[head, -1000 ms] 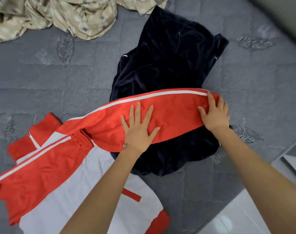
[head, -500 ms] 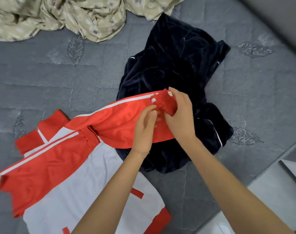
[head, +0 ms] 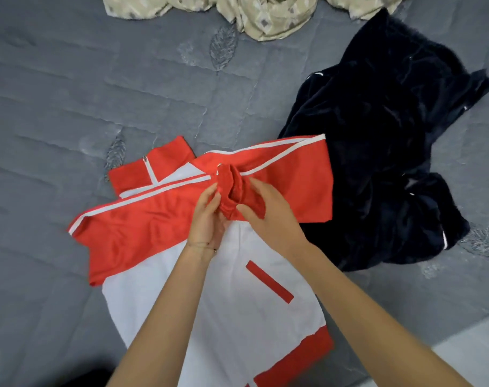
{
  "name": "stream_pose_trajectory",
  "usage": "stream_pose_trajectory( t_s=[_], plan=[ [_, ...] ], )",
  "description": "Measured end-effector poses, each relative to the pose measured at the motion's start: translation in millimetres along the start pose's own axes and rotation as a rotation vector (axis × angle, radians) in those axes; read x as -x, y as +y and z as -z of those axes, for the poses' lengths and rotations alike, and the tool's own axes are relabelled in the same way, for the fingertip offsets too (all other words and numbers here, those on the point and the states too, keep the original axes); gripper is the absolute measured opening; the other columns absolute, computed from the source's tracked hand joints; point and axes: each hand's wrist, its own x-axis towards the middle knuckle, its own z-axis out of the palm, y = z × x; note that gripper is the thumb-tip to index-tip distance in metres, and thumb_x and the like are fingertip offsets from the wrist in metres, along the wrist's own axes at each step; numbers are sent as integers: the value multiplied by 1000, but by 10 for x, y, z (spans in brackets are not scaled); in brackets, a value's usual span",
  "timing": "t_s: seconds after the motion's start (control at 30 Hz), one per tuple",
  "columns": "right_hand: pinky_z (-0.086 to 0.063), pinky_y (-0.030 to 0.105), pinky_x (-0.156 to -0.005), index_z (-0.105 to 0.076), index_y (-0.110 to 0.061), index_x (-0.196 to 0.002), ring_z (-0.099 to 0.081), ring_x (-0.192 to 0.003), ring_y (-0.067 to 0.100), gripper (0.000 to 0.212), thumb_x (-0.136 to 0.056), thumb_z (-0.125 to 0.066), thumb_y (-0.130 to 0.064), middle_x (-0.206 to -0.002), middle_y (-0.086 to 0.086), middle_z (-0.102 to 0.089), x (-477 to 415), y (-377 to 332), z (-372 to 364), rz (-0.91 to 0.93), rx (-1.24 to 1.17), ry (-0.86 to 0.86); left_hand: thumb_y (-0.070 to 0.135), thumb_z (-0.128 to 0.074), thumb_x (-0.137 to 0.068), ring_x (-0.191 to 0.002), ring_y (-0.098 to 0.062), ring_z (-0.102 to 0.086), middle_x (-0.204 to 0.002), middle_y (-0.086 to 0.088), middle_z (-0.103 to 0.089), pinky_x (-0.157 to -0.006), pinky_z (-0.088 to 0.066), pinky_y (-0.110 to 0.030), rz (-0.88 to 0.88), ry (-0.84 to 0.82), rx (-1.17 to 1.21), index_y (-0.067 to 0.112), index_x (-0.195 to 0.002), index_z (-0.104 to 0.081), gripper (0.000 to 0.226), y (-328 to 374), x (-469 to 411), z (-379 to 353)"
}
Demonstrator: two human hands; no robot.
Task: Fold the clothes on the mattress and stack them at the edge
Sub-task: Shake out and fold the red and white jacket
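A red and white zip jacket (head: pixel 232 297) lies flat on the grey quilted mattress (head: pixel 98 101), collar away from me. Both red sleeves are folded across its chest. My left hand (head: pixel 207 219) and my right hand (head: pixel 262 210) meet at the middle of the jacket, and both pinch the bunched red cuff (head: pixel 232 188) of the right sleeve. A crumpled dark navy velvet garment (head: pixel 385 152) lies to the right, partly under the folded sleeve.
A rumpled beige patterned cloth (head: pixel 265 15) lies along the far side of the mattress. The mattress edge and a pale floor (head: pixel 474 350) show at the lower right.
The right sleeve, stretched out over the navy garment before, has been folded back with its cuff brought to the jacket's chest. My hands moved left with it and the view shifted left.
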Motion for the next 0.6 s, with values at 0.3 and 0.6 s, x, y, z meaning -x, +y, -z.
stream_pose_trajectory(
  t_s=[0.3, 0.6],
  plan=[
    [-15, 38, -118, -46, -15, -141, -33, -140, 19, 47, -95, -52, -11, -146, 1, -46, 63, -133, -1078, 139, 293, -351, 20, -65, -89, -67, -16, -63, -82, -4, -68, -52, -53, -26, 99, 282, 29, 4, -130, -50, 47, 148, 108, 957],
    [8, 49, -116, -23, -34, -151, 0, -149, 27, 64, -94, -47, -51, -161, 3, -12, -198, 154, -1345, 37, 825, -278, 19, -58, -95, -75, -15, -64, -87, 0, -64, -62, -59, -30, -107, 572, 89, 23, -99, -57, 5, 586, 0, 2079]
  ],
)
